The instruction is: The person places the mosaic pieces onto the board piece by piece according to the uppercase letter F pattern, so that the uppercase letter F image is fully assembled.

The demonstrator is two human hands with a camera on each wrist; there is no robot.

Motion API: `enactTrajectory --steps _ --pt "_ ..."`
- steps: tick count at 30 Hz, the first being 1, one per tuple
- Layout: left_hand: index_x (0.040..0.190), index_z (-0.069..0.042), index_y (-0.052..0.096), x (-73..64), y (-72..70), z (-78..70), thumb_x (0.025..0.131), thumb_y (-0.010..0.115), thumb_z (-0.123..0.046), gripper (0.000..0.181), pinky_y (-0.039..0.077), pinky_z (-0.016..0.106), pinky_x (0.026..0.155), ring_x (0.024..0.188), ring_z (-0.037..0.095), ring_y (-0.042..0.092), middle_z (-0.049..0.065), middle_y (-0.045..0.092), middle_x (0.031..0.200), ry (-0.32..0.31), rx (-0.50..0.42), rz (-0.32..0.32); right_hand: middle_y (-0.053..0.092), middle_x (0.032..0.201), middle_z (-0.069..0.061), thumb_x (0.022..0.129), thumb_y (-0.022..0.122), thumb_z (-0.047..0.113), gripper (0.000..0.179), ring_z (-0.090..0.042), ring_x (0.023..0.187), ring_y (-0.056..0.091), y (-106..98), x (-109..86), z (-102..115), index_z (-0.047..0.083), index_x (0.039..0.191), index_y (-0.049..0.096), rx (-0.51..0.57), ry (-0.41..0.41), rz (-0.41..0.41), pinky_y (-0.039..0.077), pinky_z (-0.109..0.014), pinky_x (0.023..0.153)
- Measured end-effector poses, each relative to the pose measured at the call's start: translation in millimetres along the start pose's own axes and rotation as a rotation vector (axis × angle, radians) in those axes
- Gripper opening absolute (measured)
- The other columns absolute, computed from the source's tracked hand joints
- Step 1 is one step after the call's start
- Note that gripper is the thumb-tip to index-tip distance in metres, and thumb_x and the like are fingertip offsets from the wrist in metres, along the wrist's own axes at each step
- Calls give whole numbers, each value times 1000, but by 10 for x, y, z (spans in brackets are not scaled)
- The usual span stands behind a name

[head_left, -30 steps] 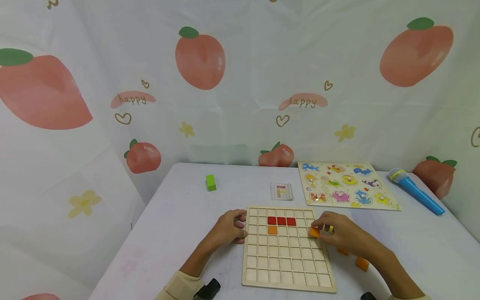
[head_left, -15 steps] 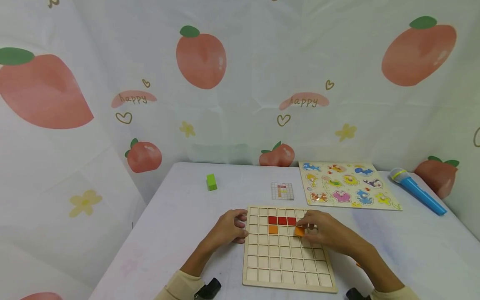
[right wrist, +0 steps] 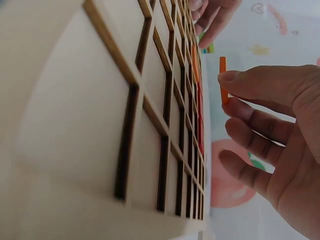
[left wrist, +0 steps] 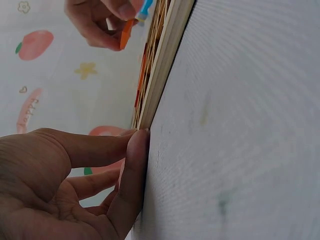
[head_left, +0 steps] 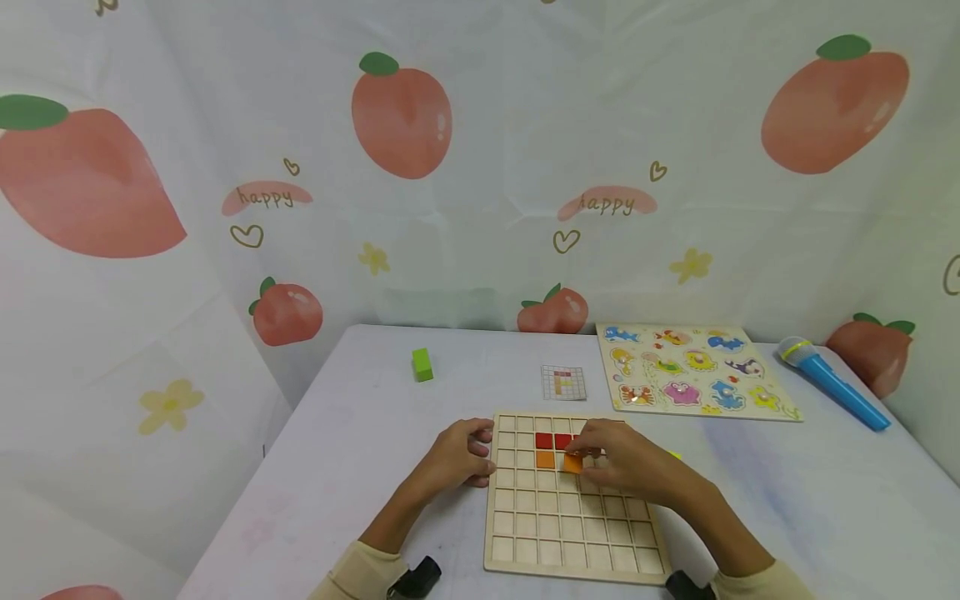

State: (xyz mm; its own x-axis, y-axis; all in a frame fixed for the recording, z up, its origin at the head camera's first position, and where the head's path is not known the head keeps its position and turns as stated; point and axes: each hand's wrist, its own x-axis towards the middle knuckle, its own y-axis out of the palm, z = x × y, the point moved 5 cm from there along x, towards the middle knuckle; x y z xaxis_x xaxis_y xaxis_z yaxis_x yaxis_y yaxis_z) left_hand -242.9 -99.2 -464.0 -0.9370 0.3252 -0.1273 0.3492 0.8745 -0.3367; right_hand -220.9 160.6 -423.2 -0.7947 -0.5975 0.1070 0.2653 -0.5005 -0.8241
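Observation:
My right hand [head_left: 618, 454] pinches a thin orange square tile [head_left: 573, 463] between thumb and finger, just above the wooden grid board [head_left: 573, 550]. In the right wrist view the held tile stands on edge, apart from the board. A row of red tiles [head_left: 543, 441] sits in the board's cells, its right end covered by my fingers. Below the leftmost red one lies another orange tile [head_left: 545, 459]. At the board's left edge my left hand [head_left: 453, 454] grips the rim with thumb and fingers, as the left wrist view shows closely.
A small printed grid card [head_left: 563, 383] lies behind the board. Further right are an animal puzzle board [head_left: 697, 371] and a blue toy microphone [head_left: 836, 383]. Green blocks [head_left: 422, 365] stand at back left. A yellow-green piece [head_left: 675, 455] peeks out behind my right wrist.
My right hand has carried the orange tile leftward from the board's right edge to beneath the red row. The orange tiles on the table are now hidden by my right arm. My left hand stays put.

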Motion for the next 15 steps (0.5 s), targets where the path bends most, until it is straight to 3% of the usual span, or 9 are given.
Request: enactTrajectory --steps 10,15 --pt "148 7 53 -20 5 -19 83 77 12 70 68 34 67 103 25 61 17 60 127 -4 -17 7 63 101 14 91 84 27 22 -8 93 57 114 101 107 21 112 81 16 42 44 55 -26 81" --pt "148 7 54 -19 5 -34 83 77 11 69 68 33 67 103 24 61 16 60 126 2 -9 4 64 99 13 93 81 23 18 -8 91 58 157 142 154 19 110 81 21 24 69 56 -27 81"
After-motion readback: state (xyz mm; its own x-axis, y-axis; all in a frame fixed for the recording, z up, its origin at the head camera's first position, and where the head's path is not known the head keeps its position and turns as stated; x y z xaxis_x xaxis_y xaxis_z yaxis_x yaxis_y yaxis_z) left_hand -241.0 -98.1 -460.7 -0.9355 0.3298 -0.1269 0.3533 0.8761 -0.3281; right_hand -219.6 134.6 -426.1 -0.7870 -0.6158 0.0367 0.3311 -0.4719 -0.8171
